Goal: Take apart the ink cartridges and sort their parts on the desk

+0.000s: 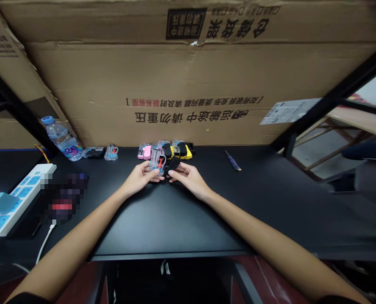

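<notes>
My left hand (141,177) pinches a transparent plastic case (156,162) with orange and blue parts inside. In the fingers of my right hand (189,177) is a black plastic piece (173,165), held close against the case's right side. Whether the two pieces are joined I cannot tell. Just behind my hands, a row of similar small devices lies along the cardboard: a pink one (144,151), a black one (164,149) and a yellow-and-black one (181,149). Farther left lie another black device (94,152) and a second transparent case (111,152).
A water bottle (63,139) stands at the back left. In front of it are a white power strip (20,198) and a pixelated phone-like object (66,198) with a white cable (45,242). A screwdriver (232,161) lies to the right. Cardboard (188,76) walls the table's back.
</notes>
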`<action>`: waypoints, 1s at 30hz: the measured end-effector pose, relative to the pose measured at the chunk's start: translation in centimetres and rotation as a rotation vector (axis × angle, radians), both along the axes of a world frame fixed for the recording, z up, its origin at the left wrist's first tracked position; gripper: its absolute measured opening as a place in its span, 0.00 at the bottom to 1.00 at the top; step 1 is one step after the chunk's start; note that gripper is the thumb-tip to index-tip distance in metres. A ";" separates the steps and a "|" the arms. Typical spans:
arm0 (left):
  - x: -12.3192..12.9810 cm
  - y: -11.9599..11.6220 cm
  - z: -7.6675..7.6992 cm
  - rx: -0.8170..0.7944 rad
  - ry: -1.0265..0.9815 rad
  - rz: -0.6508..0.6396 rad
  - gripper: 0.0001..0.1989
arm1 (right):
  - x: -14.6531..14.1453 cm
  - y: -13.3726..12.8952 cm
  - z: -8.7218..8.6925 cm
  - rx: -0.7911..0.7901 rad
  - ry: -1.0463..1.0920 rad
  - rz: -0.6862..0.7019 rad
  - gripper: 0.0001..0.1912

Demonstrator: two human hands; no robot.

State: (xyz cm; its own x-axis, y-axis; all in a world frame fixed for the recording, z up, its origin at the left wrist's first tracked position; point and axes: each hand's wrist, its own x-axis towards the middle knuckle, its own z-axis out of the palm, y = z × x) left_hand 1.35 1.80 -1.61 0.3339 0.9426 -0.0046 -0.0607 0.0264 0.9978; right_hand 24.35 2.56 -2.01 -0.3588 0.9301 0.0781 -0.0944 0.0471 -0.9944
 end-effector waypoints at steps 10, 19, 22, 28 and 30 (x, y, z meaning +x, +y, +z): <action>0.3 -0.2 -0.6 -0.001 0.026 -0.052 0.29 | -0.5 -0.3 0.2 -0.026 -0.012 -0.043 0.21; 0.3 -0.2 -0.5 0.017 0.000 -0.016 0.30 | -0.7 -0.1 -0.5 -0.033 0.063 -0.078 0.22; 0.1 0.0 -0.5 0.022 -0.022 0.000 0.33 | -0.6 0.0 -0.6 -0.042 0.070 -0.066 0.23; -0.2 0.3 -0.8 0.013 -0.031 -0.019 0.32 | -0.6 -0.1 -0.6 -0.011 0.045 -0.046 0.26; -0.2 0.4 -0.9 0.013 -0.034 -0.029 0.32 | -0.6 0.0 -0.7 0.002 0.049 -0.036 0.26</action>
